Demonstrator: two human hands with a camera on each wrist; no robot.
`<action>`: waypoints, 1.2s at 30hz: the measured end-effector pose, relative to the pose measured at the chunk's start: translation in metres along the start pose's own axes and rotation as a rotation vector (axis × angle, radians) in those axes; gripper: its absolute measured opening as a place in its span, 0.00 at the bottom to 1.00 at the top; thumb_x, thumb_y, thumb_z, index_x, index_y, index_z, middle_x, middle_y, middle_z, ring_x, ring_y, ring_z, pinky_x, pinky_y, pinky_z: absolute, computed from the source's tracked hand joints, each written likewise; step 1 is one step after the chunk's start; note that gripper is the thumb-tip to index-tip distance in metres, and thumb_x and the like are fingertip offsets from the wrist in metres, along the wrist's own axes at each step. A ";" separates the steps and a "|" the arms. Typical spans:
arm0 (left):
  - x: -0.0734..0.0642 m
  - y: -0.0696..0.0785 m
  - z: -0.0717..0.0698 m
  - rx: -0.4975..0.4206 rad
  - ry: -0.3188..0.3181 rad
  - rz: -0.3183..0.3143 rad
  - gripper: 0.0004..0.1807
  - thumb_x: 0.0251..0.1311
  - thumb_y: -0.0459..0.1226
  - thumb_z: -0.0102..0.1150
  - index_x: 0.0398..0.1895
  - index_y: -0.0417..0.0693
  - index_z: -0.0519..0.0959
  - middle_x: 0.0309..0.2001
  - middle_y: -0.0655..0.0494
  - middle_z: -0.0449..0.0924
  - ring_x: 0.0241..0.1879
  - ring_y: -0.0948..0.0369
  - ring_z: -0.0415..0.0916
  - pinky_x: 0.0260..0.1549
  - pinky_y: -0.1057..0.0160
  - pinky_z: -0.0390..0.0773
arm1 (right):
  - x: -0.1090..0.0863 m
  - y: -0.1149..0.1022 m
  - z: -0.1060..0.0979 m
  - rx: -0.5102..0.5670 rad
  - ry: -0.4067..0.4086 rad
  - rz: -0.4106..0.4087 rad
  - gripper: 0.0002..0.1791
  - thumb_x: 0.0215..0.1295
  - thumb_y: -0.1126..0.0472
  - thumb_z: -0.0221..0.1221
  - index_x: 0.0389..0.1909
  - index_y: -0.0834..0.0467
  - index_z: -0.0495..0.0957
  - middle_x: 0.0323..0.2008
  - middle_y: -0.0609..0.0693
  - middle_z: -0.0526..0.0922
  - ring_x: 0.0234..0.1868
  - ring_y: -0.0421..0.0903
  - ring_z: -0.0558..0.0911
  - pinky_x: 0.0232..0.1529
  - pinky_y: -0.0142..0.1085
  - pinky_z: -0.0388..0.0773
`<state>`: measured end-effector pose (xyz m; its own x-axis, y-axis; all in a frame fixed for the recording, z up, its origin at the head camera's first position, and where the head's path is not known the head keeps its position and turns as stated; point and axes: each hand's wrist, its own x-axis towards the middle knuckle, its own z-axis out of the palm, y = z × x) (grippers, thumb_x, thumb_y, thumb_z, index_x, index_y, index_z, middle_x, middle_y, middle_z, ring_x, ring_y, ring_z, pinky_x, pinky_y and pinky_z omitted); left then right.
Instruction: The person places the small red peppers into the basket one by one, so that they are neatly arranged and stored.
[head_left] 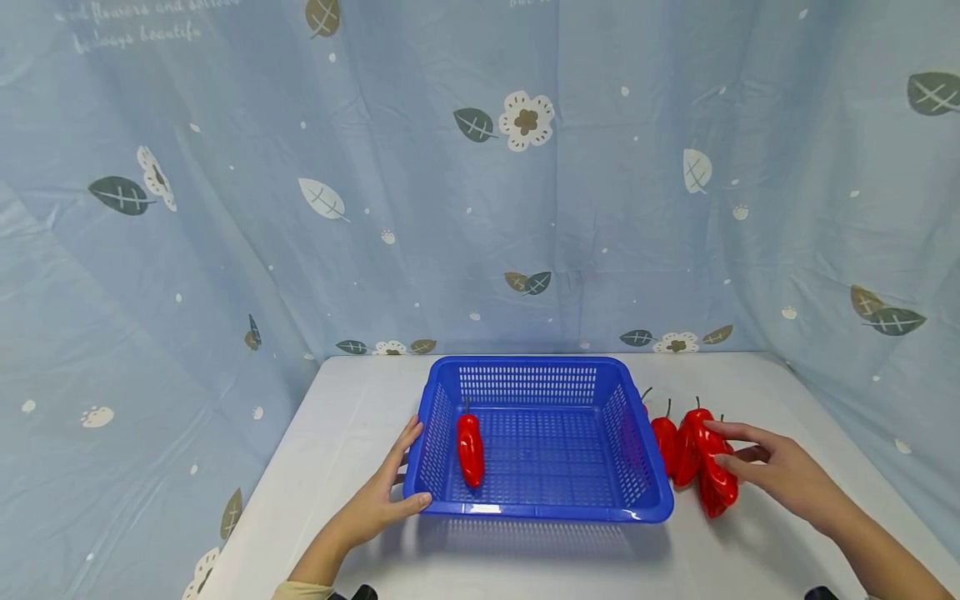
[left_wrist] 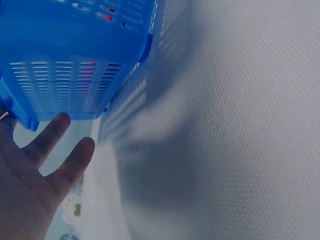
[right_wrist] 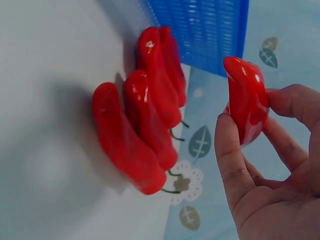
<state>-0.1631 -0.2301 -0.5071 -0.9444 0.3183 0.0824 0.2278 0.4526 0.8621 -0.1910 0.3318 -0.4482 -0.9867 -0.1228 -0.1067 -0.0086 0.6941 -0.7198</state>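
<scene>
A glossy red pepper (right_wrist: pixel 247 100) is pinched between the thumb and fingers of my right hand (head_left: pixel 783 471), raised off the table to the right of the blue basket (head_left: pixel 540 513). Several more red peppers (right_wrist: pixel 145 120) lie side by side beneath it, stems pointing away. One red pepper (head_left: pixel 470 450) lies inside the basket near its left wall. My left hand (head_left: pixel 378 492) is at the basket's front left corner, thumb by the front rim and fingers along the left side. In the left wrist view, two of its fingers (left_wrist: pixel 75 162) look straight and spread.
A white table (head_left: pixel 352 400) carries everything. Behind and at both sides hangs a blue curtain (head_left: pixel 420 208) printed with leaves and flowers. The basket's right wall stands close to the loose peppers.
</scene>
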 end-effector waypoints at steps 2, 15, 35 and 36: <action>0.000 0.000 0.000 0.000 0.000 -0.003 0.54 0.60 0.45 0.66 0.83 0.66 0.42 0.83 0.59 0.31 0.74 0.36 0.55 0.64 0.35 0.67 | -0.001 -0.003 0.000 0.000 -0.004 -0.009 0.37 0.67 0.50 0.66 0.72 0.63 0.68 0.65 0.74 0.70 0.51 0.56 0.81 0.42 0.47 0.85; -0.001 0.000 0.000 -0.005 -0.006 0.011 0.54 0.60 0.44 0.66 0.83 0.65 0.42 0.83 0.57 0.31 0.73 0.36 0.55 0.63 0.35 0.68 | -0.002 -0.021 0.003 0.034 -0.026 -0.055 0.35 0.67 0.53 0.66 0.72 0.61 0.69 0.63 0.71 0.72 0.51 0.55 0.80 0.39 0.43 0.86; 0.000 -0.001 0.000 -0.004 0.003 0.004 0.54 0.61 0.44 0.66 0.83 0.66 0.41 0.83 0.57 0.31 0.73 0.36 0.55 0.63 0.35 0.67 | 0.008 -0.063 0.019 0.004 -0.040 -0.133 0.34 0.64 0.52 0.68 0.70 0.56 0.73 0.59 0.68 0.77 0.51 0.57 0.80 0.38 0.48 0.86; 0.000 -0.001 0.000 -0.007 0.001 0.007 0.54 0.61 0.44 0.66 0.83 0.66 0.41 0.83 0.57 0.31 0.73 0.36 0.55 0.63 0.35 0.67 | 0.008 -0.065 0.020 0.010 -0.039 -0.137 0.34 0.64 0.52 0.69 0.70 0.55 0.73 0.58 0.67 0.78 0.51 0.57 0.80 0.38 0.47 0.86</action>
<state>-0.1631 -0.2305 -0.5082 -0.9431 0.3204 0.0890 0.2328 0.4449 0.8648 -0.1952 0.2715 -0.4163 -0.9692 -0.2440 -0.0333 -0.1413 0.6618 -0.7362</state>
